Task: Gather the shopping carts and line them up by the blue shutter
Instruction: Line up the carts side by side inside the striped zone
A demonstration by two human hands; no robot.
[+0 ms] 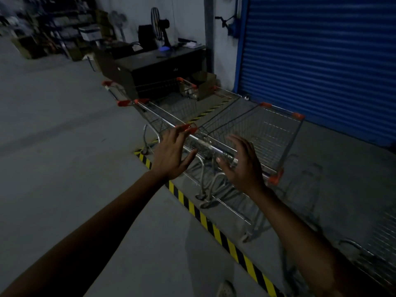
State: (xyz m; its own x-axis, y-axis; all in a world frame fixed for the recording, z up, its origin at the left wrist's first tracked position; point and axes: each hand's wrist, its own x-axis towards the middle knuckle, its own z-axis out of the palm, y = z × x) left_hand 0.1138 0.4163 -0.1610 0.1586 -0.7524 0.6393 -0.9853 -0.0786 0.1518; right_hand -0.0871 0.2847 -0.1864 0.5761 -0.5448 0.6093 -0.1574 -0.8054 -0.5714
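Hands hovering over cart (267,133) handle (211,147): left hand (171,156), right hand (243,168), both spread, gripping nothing.
Should be gripping handle evenly, steering parallel to shutter (321,61).

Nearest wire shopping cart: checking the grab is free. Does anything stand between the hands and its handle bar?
Nothing visible does. The open left hand and open right hand are right at the silver handle bar of the orange-cornered wire shopping cart, with no object between.
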